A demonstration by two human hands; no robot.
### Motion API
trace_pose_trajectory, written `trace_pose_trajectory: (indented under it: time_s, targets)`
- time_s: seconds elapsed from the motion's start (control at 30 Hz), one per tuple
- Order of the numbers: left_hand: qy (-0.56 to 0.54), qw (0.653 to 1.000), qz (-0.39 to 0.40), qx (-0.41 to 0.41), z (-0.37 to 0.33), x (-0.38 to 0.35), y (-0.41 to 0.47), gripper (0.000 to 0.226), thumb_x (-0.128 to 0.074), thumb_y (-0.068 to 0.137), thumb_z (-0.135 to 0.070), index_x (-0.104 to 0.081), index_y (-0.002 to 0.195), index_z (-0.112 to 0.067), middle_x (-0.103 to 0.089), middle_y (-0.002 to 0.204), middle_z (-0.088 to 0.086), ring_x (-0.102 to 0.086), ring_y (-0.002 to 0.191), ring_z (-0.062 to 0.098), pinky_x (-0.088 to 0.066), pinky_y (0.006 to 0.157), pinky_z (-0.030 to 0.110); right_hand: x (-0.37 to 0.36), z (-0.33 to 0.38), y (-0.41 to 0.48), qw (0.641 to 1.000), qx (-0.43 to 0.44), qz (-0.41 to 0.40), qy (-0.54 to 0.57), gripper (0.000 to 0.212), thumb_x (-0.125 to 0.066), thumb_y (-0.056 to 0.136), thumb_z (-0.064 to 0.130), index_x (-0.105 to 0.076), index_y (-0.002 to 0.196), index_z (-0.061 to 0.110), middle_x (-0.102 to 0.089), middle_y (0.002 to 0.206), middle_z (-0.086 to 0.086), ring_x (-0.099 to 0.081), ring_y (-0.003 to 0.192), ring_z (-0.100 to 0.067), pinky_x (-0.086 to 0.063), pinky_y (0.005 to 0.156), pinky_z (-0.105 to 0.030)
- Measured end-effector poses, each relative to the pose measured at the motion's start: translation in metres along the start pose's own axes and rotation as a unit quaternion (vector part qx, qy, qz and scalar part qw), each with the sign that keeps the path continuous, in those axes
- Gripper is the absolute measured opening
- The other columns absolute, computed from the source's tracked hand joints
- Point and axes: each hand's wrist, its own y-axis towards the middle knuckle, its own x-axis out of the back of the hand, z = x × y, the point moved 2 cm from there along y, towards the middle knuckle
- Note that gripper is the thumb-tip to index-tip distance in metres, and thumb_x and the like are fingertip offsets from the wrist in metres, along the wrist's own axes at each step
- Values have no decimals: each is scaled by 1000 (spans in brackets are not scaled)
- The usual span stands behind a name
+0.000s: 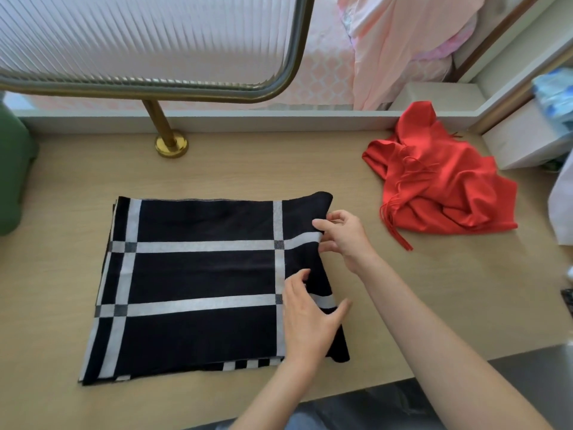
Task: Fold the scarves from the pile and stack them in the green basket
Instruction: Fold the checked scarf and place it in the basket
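A black scarf with grey stripes (pixel 201 274) lies folded flat in a rectangle on the wooden table (pixel 248 175). My left hand (pixel 307 324) rests flat on its right part near the front, fingers straight and thumb spread over the right edge. My right hand (pixel 344 237) is at the scarf's right edge farther back, thumb and curled fingers pinching the fold. A crumpled red scarf with fringes (pixel 440 184) lies at the back right of the table, apart from both hands. The green basket (pixel 14 169) shows partly at the far left edge.
A brass post with a round base (pixel 170 141) stands at the back of the table and carries a ribbed glass screen (pixel 139 41). White boxes (pixel 524 141) stand at the right. Pink cloth (pixel 403 41) hangs behind the raised back ledge.
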Motion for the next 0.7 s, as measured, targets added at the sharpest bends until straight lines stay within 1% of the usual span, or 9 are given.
trace_pose_trajectory:
  time_s: [0.07,0.1,0.17,0.23,0.33,0.43,0.53,0.63,0.7]
  targets:
    - [-24,998,-43,37,-1,-3,2,83,-78,68,-49,-34,132,-20,-33,121,-12,-39,114,7,-39,98,24,-9,6,-5,1000,20,13,-8,17,-66,86,6,-50,88,11,-62,87,-8,-63,56,-11,-50,46,-27]
    - [-33,996,-62,56,-1,-2,5,78,-78,69,-45,-35,129,-20,-33,119,-12,-42,111,8,-42,94,26,-13,8,-7,999,31,18,-14,17,-66,86,6,-50,88,11,-63,89,-10,-63,58,-12,-51,47,-28]
    - [-61,990,-75,97,0,4,8,58,-74,77,-30,-39,122,-23,-41,113,-12,-51,103,11,-49,83,30,-19,12,-12,998,49,20,-33,16,-66,86,7,-51,90,10,-64,95,-16,-65,63,-14,-52,48,-30]
    - [-90,988,-70,106,2,18,4,37,-67,84,-23,-45,113,-29,-53,106,-14,-59,93,8,-50,72,25,-25,15,-15,997,64,10,-38,15,-66,86,7,-51,89,10,-65,99,-20,-65,66,-17,-52,47,-30]
    - [-122,986,-63,95,10,49,-4,25,-62,88,-14,-54,106,-30,-63,93,-12,-60,79,2,-47,62,17,-36,22,-21,997,72,-10,-20,14,-65,86,6,-51,88,10,-63,100,-22,-63,70,-21,-53,46,-30]
    - [-155,982,-66,83,16,89,-11,22,-60,90,-10,-60,104,-28,-66,89,-10,-60,82,-2,-48,65,12,-60,34,-31,996,90,-9,-17,14,-65,87,6,-52,88,10,-62,92,-15,-63,69,-19,-53,47,-28]
    - [-182,978,-85,49,19,132,-18,17,-63,91,-14,-63,101,-28,-67,83,-12,-61,85,-3,-45,69,7,-100,49,-42,992,128,6,-23,14,-66,86,8,-53,89,13,-62,94,-15,-64,73,-20,-50,48,-23]
    - [-178,979,-95,22,29,173,-25,15,-63,91,-20,-63,100,-32,-67,85,-17,-62,85,-1,-46,71,7,-152,60,-54,984,166,30,-60,14,-66,87,13,-55,95,14,-61,92,-9,-63,76,-17,-50,50,-19]
    - [-173,978,-110,25,41,198,-27,15,-62,92,-23,-61,100,-36,-67,85,-16,-62,85,1,-48,70,9,-189,60,-58,980,175,44,-80,14,-66,88,15,-55,98,15,-60,90,-5,-63,78,-17,-54,53,-23]
